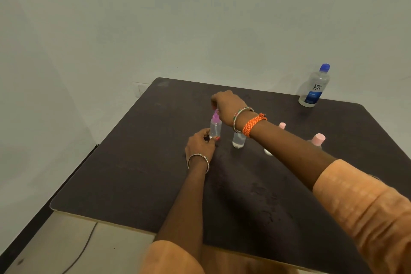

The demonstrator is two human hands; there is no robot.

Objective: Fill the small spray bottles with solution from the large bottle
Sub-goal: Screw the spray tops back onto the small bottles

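A small clear spray bottle (215, 128) with a purple spray head (215, 118) stands upright near the middle of the dark table (133, 173). My left hand (201, 143) grips its base. My right hand (226, 104) is curled over the purple head from above and holds it. A second small clear bottle (239, 140) stands just right of it, its top hidden behind my right wrist. The large clear bottle (314, 87) with a blue cap and blue label stands upright at the table's far right corner, capped.
Two pink-capped small bottles (318, 139) (282, 125) stand behind my right forearm, and a small white piece (268, 152) shows below it. A wall runs behind the table. A cable (84, 249) lies on the floor to the lower left.
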